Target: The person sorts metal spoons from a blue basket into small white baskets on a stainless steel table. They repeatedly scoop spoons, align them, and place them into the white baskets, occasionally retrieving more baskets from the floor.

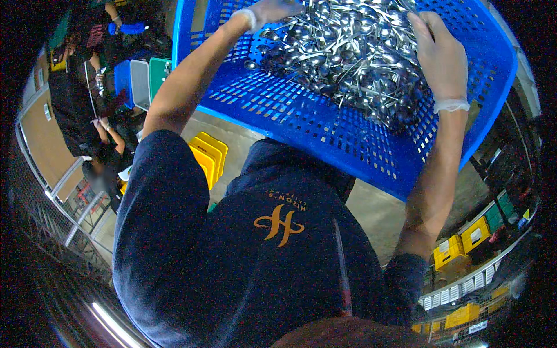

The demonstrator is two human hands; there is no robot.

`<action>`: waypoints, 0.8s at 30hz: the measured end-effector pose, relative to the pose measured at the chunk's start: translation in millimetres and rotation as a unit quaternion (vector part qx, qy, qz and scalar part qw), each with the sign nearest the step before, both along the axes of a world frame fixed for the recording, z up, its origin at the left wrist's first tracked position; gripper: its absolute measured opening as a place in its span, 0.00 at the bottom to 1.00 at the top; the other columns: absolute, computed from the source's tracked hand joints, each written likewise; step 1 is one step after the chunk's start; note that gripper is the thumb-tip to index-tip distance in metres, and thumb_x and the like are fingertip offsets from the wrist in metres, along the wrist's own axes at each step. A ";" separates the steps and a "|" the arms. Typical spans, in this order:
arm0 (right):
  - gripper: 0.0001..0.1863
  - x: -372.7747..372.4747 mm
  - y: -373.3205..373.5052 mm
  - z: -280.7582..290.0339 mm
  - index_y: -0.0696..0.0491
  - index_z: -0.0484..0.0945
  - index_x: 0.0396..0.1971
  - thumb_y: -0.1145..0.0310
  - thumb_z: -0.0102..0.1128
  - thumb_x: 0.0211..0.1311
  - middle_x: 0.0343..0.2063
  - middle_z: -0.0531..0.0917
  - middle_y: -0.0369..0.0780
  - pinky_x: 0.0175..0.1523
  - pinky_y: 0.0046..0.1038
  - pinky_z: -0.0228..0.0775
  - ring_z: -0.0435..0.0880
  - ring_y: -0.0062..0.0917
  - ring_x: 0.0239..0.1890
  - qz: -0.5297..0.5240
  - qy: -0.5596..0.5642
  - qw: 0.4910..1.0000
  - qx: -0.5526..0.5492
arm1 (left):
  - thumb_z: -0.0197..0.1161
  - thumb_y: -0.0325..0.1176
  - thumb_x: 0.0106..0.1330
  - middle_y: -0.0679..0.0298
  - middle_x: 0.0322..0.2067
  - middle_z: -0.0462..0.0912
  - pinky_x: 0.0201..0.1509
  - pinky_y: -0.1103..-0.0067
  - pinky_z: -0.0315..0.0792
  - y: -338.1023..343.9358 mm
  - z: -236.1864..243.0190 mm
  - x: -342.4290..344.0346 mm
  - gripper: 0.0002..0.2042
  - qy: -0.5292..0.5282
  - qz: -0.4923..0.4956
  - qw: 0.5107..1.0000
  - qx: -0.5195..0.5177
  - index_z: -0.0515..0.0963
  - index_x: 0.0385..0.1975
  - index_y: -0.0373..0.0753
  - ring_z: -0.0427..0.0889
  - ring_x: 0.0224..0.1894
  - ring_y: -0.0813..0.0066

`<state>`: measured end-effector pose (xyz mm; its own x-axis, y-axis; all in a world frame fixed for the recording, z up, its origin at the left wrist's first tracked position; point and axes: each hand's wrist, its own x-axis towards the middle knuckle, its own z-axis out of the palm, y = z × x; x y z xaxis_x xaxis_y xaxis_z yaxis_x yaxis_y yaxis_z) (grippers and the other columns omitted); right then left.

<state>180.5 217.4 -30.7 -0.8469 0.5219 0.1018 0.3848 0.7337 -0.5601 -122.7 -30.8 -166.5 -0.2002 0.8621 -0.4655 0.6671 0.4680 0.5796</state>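
A big blue perforated plastic basket (272, 113) tilts in front of me, with a large heap of shiny metal spoons (354, 52) in it. Both of my hands wear thin clear gloves. At the heap's far left, my left hand (272, 13) reaches over the spoons with its fingers stretched out, partly cut off by the top of the view. My right hand (444, 58) lies against the heap's right side, thumb and fingers apart and bent toward the spoons. Its fingertips are partly hidden, and no single spoon shows in its grasp.
Stacked yellow bins (209, 156) stand on the floor below the basket's left side. Blue, grey and green bins (139, 84) are farther left, near people in dark clothes (72, 98). More yellow crates (461, 246) sit at the lower right.
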 end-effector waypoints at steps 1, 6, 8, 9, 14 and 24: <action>0.14 -5.1 -2.8 -6.3 0.49 0.82 0.47 0.55 0.60 0.73 0.39 0.87 0.48 0.44 0.41 0.77 0.84 0.51 0.43 0.019 0.016 1.000 -0.010 | 0.58 0.52 0.73 0.53 0.54 0.84 0.56 0.69 0.81 -39.8 -22.2 -14.9 0.23 0.063 -0.059 0.996 -0.028 0.78 0.60 0.45 0.85 0.53 0.62; 0.14 -1.1 0.3 -7.1 0.49 0.83 0.48 0.56 0.61 0.72 0.39 0.87 0.48 0.44 0.41 0.78 0.85 0.51 0.43 0.017 0.027 0.999 -0.009 | 0.65 0.50 0.65 0.47 0.41 0.88 0.49 0.60 0.82 -128.5 -113.8 -13.1 0.20 0.137 -0.147 0.965 -0.167 0.86 0.46 0.41 0.89 0.44 0.52; 0.14 -3.8 -0.2 -7.1 0.48 0.83 0.48 0.55 0.60 0.72 0.38 0.87 0.49 0.44 0.42 0.78 0.85 0.51 0.42 0.028 0.046 0.999 -0.004 | 0.65 0.49 0.64 0.46 0.40 0.88 0.49 0.60 0.82 -156.0 -138.6 6.7 0.19 0.110 0.006 0.974 -0.198 0.87 0.41 0.38 0.88 0.45 0.51; 0.15 -6.0 -0.9 -6.8 0.48 0.83 0.48 0.55 0.60 0.73 0.38 0.87 0.49 0.44 0.42 0.77 0.85 0.51 0.42 0.038 0.057 0.998 -0.005 | 0.65 0.48 0.64 0.46 0.39 0.88 0.49 0.60 0.82 -174.5 -148.1 14.5 0.19 0.108 0.049 0.973 -0.199 0.87 0.39 0.37 0.88 0.45 0.50; 0.15 -2.6 -4.3 -6.4 0.48 0.82 0.47 0.53 0.57 0.74 0.37 0.87 0.50 0.43 0.44 0.77 0.85 0.52 0.41 0.021 -0.015 1.000 -0.009 | 0.65 0.44 0.63 0.45 0.40 0.88 0.53 0.60 0.81 -120.2 -114.6 53.5 0.17 0.102 0.073 0.963 -0.237 0.86 0.41 0.36 0.88 0.46 0.48; 0.13 -14.8 -38.9 5.4 0.51 0.77 0.45 0.56 0.56 0.74 0.31 0.85 0.51 0.37 0.48 0.76 0.85 0.52 0.35 0.061 -0.043 0.997 -0.035 | 0.61 0.37 0.70 0.49 0.38 0.88 0.47 0.62 0.81 -81.9 61.0 7.9 0.12 0.187 -0.006 0.971 -0.148 0.84 0.48 0.41 0.88 0.41 0.49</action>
